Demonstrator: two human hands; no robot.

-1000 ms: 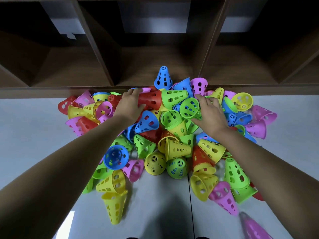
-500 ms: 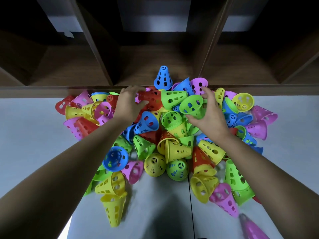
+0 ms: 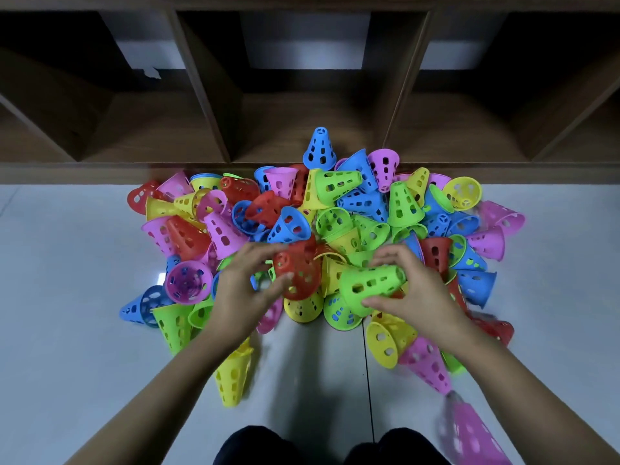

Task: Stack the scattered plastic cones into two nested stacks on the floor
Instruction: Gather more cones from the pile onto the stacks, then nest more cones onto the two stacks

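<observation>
A: Step in hand?

B: Pick-up, by the look of it. Two cones are held over the near edge of the pile (image 3: 339, 186). No nested stack is seen on the floor (image 3: 73, 297) yet, so the task is judged barely begun.

A: Grips?

B: The left grip (image 3: 245, 293) is curled round a red cone (image 3: 298, 273), w/ fingers on the far side and thumb on the near side. The right grip (image 3: 416, 297) is closed round a green cone (image 3: 372, 285), which is held sideways: wide mouth to the left, narrow end in the fingers, thumb at the rim. Nothing else is held.

A: Are the two touching?

B: They're just beside each other. Contact can't be told.

A: And the rest?

B: They're heaped btw. the hands and the wooden shelf unit (image 3: 161, 135), all colours, lying every way. Strays lie nearer, e.g. a yellow cone (image 3: 233, 374) near left and a blurred pink cone (image 3: 469, 427) near right.

A: Nxt move?

B: Nesting is called for, prob. One cone must be turned so both axes are lined up, tip into mouth, then slid home. The pair should then be set upright on bare floor, clear of the pile, as the base of stack no. 1. A skewed entry could jam the rims.
</observation>
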